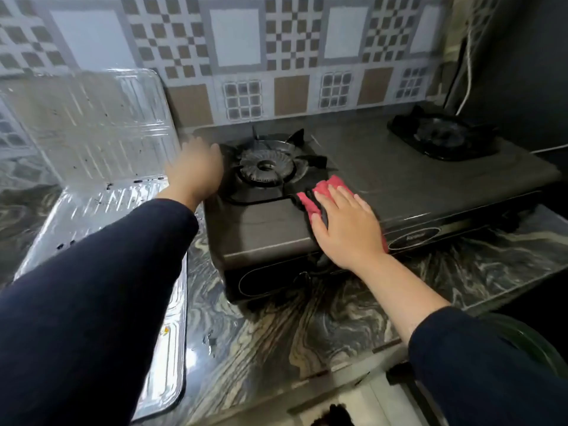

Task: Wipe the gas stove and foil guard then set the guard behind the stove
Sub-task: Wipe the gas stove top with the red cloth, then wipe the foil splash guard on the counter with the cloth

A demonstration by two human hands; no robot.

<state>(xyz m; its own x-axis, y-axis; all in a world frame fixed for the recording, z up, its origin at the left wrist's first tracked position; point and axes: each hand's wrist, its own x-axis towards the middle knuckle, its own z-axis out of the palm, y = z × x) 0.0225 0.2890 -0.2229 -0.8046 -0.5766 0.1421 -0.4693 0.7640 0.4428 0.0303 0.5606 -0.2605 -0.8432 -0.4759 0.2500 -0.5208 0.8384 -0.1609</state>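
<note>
A dark two-burner gas stove (384,176) sits on the marbled counter. My right hand (344,226) lies flat on a red cloth (325,189), pressing it onto the stove top just right of the left burner (266,167). My left hand (196,169) is at the stove's left edge beside that burner, fingers together, and nothing shows in it. The shiny foil guard (92,124) stands to the left of the stove, one panel upright and speckled with dark spots, another panel (166,302) lying flat on the counter.
The right burner (442,135) sits at the far right near a dark wall with white cables (467,63). A patterned tile backsplash (292,56) runs behind. The marbled counter (307,327) extends in front of the stove. A green rim (534,339) shows at lower right.
</note>
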